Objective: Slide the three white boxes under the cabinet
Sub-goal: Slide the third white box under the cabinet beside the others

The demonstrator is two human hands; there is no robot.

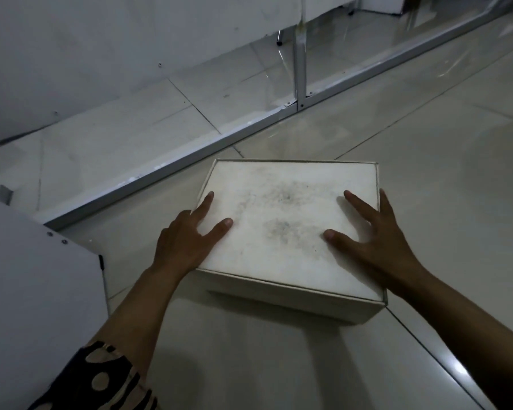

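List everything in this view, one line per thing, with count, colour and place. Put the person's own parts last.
white box: one, white with grey smudges on its lid, on the floor at centre, short of the metal rail.
metal rail: one, silver, running diagonally along the floor beyond the box.
metal post: one, silver, upright from the rail at upper centre.
white panel: one, white, at lower left.
tiled floor: pale grey, glossy, under everything.
patterned sleeve: one, black and tan, bottom left.
left hand: one, on the box's left edge, fingers on the lid.
right hand: one, on the box's right edge, fingers spread.

Pale tiled floor (427, 173), white box (285, 226) seemingly resting on it
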